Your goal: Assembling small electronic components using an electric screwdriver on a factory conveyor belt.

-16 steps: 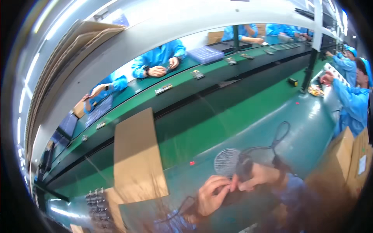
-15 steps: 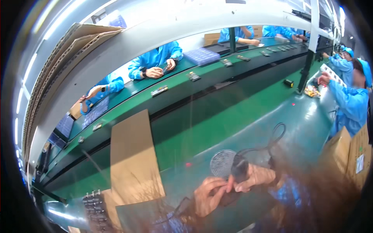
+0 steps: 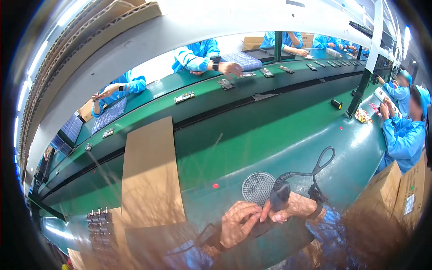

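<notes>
My right hand (image 3: pixel 297 206) is closed round a black corded electric screwdriver (image 3: pixel 280 197), its cable end pointing up toward me and its tip hidden below. The fingers of my left hand (image 3: pixel 239 221) are pinched together right beside it, almost meeting my right fingertips. Whatever those left fingers hold is too small or too covered to make out. Under both hands lies a dark flat piece (image 3: pixel 260 230), partly hidden by them. Just beyond the fingers sits a round grey plate (image 3: pixel 258 188) with a grid of small dots.
A cardboard sheet (image 3: pixel 150 166) lies to the left, near a row of black cylindrical parts (image 3: pixel 100 227). Small circuit boards (image 3: pixel 184 97) line the green conveyor (image 3: pixel 198 108). Co-workers in blue sit opposite and at right. Cardboard boxes (image 3: pixel 378 186) stand at right. The screwdriver's cable (image 3: pixel 326 155) loops over the bench.
My view has shifted slightly; both hands keep nearly the same pose at the screwdriver. Across the belt, a co-worker's hand has reached out to the right over the conveyor.
</notes>
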A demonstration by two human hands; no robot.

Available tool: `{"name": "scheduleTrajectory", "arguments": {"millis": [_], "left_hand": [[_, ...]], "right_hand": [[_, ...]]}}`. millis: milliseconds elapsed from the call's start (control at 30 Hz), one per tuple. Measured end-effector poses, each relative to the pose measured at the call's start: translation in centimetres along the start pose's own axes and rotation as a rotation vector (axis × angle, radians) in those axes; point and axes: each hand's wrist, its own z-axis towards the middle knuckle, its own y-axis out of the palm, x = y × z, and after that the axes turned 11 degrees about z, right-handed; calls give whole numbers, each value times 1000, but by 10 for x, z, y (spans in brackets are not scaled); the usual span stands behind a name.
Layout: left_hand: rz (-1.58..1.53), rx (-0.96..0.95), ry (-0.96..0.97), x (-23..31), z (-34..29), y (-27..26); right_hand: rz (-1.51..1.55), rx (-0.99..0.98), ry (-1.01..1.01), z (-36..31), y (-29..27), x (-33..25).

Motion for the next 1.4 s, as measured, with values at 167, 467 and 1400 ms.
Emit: {"name": "scheduleTrajectory", "arguments": {"millis": [167, 467, 1400], "left_hand": [[-1, -14, 16, 3, 2, 0], [-24, -68, 0, 10, 9, 3], [-130, -225, -5, 13, 30, -24]], "right_hand": [[4, 17, -3, -2, -3, 6], [-12, 32, -18, -3, -11, 12], [-35, -164, -20, -3, -19, 4]]}}
